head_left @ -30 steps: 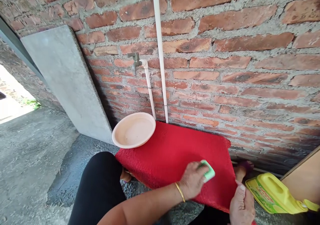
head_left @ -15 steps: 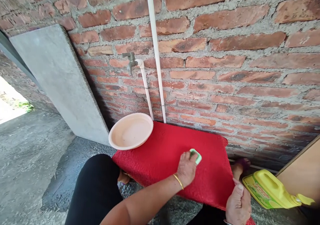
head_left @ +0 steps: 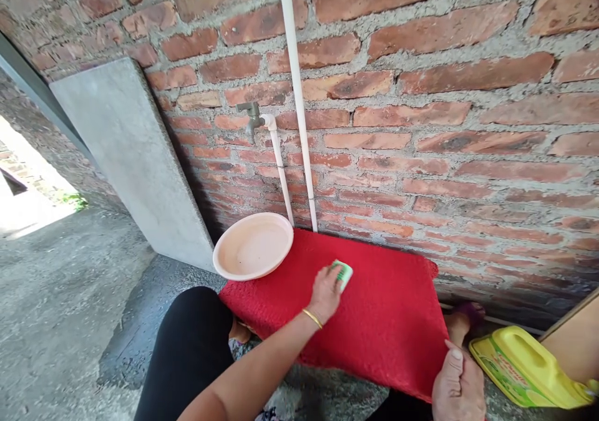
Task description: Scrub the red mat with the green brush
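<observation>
Pale green block (head_left: pixel 345 274), one: on the middle of the red cloth (head_left: pixel 384 309), fingers of the left hand (head_left: pixel 326 293) gripping it; underside hidden. Gold bangle (head_left: pixel 312 319) at that wrist.

Right hand (head_left: pixel 458 383): closed on the cloth at its near right corner, thumb uppermost; the fingers are partly hidden.

Red cloth, one: spread flat, far edge running along the brick wall (head_left: pixel 421 121), near edge hanging down towards the person. Broad bare stretch from the block to the right edge; narrower strip between block and far edge.

Pink basin (head_left: pixel 255 246), one: on the cloth's far left corner, rim reaching past the left edge, near the block and apart from it; limits room on that side.

Tap (head_left: pixel 251 118), one: on the wall, above the basin. Grey slab (head_left: pixel 131 159), one: leaning on the wall, left of the cloth. Yellow jug (head_left: pixel 524 365), one: beyond the right edge, near the right hand.
</observation>
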### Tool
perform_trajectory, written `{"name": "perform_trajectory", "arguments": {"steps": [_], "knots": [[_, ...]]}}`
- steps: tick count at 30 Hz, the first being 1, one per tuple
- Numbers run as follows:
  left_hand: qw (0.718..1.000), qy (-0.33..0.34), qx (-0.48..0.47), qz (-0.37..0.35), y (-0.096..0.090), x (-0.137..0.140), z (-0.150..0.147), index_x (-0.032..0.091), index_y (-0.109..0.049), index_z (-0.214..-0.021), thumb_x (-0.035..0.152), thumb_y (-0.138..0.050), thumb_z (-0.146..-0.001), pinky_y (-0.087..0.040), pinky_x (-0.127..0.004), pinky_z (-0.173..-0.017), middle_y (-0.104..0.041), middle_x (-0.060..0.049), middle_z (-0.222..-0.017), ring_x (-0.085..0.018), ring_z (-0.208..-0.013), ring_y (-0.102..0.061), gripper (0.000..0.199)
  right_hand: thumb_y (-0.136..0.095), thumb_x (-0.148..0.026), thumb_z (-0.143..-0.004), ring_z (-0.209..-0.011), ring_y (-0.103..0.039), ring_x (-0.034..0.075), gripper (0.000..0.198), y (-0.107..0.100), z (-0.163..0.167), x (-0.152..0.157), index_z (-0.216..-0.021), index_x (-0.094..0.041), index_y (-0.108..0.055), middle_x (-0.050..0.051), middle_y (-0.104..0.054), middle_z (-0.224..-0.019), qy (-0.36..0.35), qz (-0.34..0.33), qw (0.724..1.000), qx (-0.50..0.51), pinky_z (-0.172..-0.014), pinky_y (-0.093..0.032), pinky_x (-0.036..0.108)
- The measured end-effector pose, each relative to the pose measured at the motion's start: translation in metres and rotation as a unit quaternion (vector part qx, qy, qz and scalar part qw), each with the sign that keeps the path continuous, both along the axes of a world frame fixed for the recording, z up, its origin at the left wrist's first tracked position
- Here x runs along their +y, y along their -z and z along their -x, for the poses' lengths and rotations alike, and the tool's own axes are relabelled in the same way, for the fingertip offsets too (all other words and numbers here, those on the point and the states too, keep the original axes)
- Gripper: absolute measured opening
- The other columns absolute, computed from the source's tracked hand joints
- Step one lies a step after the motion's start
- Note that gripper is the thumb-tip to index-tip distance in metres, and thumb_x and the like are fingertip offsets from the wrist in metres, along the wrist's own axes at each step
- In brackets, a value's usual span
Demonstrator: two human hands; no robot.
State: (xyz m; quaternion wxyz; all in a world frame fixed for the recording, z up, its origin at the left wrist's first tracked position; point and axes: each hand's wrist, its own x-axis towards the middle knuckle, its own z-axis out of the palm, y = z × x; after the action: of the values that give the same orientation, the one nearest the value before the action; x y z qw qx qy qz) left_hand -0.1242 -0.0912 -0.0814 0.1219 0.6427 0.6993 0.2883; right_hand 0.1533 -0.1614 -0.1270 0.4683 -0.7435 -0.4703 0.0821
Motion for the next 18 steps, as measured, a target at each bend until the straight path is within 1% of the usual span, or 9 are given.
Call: {"name": "perform_trajectory", "arguments": {"steps": [3,5,7,9,11,13,15,17,18], "knots": [[0.996,-0.085,0.021,0.005,-0.002,0.011,0.054,0.023,-0.059,-0.134,0.012,-0.049,-0.091,-0.047,-0.041,-0.102,-0.063,-0.010,-0.127,-0.024,-0.112,-0.058,0.046,-0.022,-0.071,-0.095,-0.109,-0.056,0.035,0.075,-0.001,0.001,0.001,-0.113,-0.015,-0.068,0.020,-0.065,-0.115,0.004,0.009,1.000,-0.002,-0.094,-0.045,0.048],[0.994,-0.105,0.029,0.009,-0.002,0.011,0.069,0.021,-0.059,-0.134,0.011,-0.047,-0.091,-0.047,-0.044,-0.102,-0.063,-0.012,-0.124,-0.026,-0.112,-0.058,0.046,-0.021,-0.072,-0.094,-0.108,-0.057,0.035,0.075,-0.002,0.002,0.002,-0.114,-0.016,-0.067,0.020,-0.065,-0.116,0.008,0.020,1.000,-0.005,-0.092,-0.045,0.048],[0.994,-0.106,0.035,0.013,-0.001,0.008,0.063,0.020,-0.060,-0.133,0.010,-0.048,-0.090,-0.047,-0.044,-0.102,-0.063,-0.013,-0.123,-0.026,-0.112,-0.058,0.045,-0.021,-0.072,-0.094,-0.109,-0.057,0.035,0.075,-0.003,0.002,0.002,-0.116,-0.016,-0.066,0.020,-0.064,-0.117,0.003,0.030,1.000,-0.009,-0.093,-0.045,0.049],[0.996,-0.083,0.038,0.014,0.002,0.001,0.038,0.023,-0.062,-0.131,0.011,-0.052,-0.089,-0.046,-0.041,-0.103,-0.063,-0.010,-0.124,-0.025,-0.113,-0.058,0.044,-0.020,-0.073,-0.094,-0.109,-0.057,0.036,0.077,-0.004,0.000,0.002,-0.118,-0.016,-0.065,0.021,-0.064,-0.117,-0.003,0.042,0.999,-0.013,-0.093,-0.045,0.050],[0.999,-0.018,0.045,0.015,0.006,-0.011,0.003,0.027,-0.062,-0.130,0.014,-0.057,-0.087,-0.045,-0.038,-0.105,-0.063,-0.007,-0.127,-0.024,-0.115,-0.057,0.045,-0.018,-0.075,-0.093,-0.108,-0.058,0.037,0.080,-0.004,-0.002,0.002,-0.118,-0.015,-0.065,0.022,-0.065,-0.116,-0.011,0.058,0.998,-0.019,-0.092,-0.046,0.051],[0.991,0.118,0.068,0.013,0.011,-0.027,-0.034,0.028,-0.058,-0.134,0.021,-0.057,-0.090,-0.043,-0.040,-0.107,-0.061,-0.006,-0.132,-0.024,-0.119,-0.054,0.045,-0.017,-0.075,-0.092,-0.106,-0.059,0.038,0.084,-0.004,-0.004,0.002,-0.118,-0.013,-0.065,0.023,-0.065,-0.113,-0.014,0.067,0.997,-0.028,-0.091,-0.047,0.052],[0.965,0.251,0.070,0.000,0.015,-0.042,-0.064,0.032,-0.053,-0.137,0.030,-0.055,-0.094,-0.040,-0.039,-0.110,-0.058,-0.004,-0.138,-0.023,-0.123,-0.052,0.043,-0.016,-0.075,-0.092,-0.106,-0.059,0.038,0.083,-0.003,-0.004,0.002,-0.119,-0.013,-0.065,0.023,-0.065,-0.113,-0.015,0.070,0.997,-0.037,-0.090,-0.048,0.051],[0.947,0.317,0.055,-0.023,0.017,-0.052,-0.079,0.034,-0.050,-0.140,0.037,-0.050,-0.098,-0.037,-0.038,-0.113,-0.054,-0.001,-0.145,-0.021,-0.126,-0.050,0.042,-0.017,-0.073,-0.092,-0.105,-0.060,0.038,0.081,-0.003,-0.005,0.002,-0.120,-0.014,-0.065,0.023,-0.065,-0.112,-0.010,0.070,0.997,-0.044,-0.089,-0.049,0.050],[0.945,0.323,0.045,-0.032,0.016,-0.052,-0.079,0.034,-0.049,-0.141,0.038,-0.047,-0.099,-0.035,-0.038,-0.114,-0.052,-0.001,-0.146,-0.021,-0.127,-0.049,0.042,-0.018,-0.073,-0.093,-0.105,-0.060,0.038,0.080,-0.003,-0.005,0.002,-0.120,-0.014,-0.065,0.022,-0.065,-0.112,-0.013,0.070,0.996,-0.047,-0.088,-0.049,0.050]]}}
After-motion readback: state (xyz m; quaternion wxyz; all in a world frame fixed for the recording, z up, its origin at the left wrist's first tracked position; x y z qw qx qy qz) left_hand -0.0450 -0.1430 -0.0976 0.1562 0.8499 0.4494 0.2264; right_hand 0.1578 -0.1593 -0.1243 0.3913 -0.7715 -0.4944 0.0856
